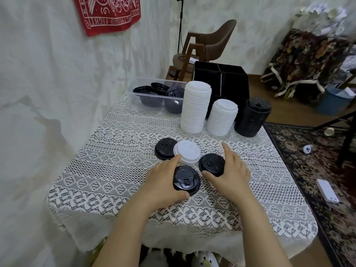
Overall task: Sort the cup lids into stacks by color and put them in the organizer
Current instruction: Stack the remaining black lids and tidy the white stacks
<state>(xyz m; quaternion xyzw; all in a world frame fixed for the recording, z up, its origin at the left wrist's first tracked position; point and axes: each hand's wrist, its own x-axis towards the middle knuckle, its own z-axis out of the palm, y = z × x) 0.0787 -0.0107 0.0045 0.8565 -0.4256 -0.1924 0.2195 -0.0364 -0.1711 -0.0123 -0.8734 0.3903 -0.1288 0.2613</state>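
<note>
My left hand (163, 178) grips a black lid (186, 180) between thumb and fingers, just above the lace tablecloth. My right hand (229, 170) curls round a second black lid (211, 164), thumb on its near edge and index finger stretched past its far side. A loose white lid (187, 154) lies between them, overlapping a third black lid (165, 148). Behind stand a tall white lid stack (195, 106), a shorter white stack (222, 117) and a black lid stack (252, 117). The black organizer (234, 83) with divided compartments stands at the table's far edge.
A clear plastic bin (138, 100) with several black lids sits at the far left of the table (115, 170). A brown chair (210, 45) stands behind the organizer. A patterned rug (308, 170) with small items covers the floor to the right.
</note>
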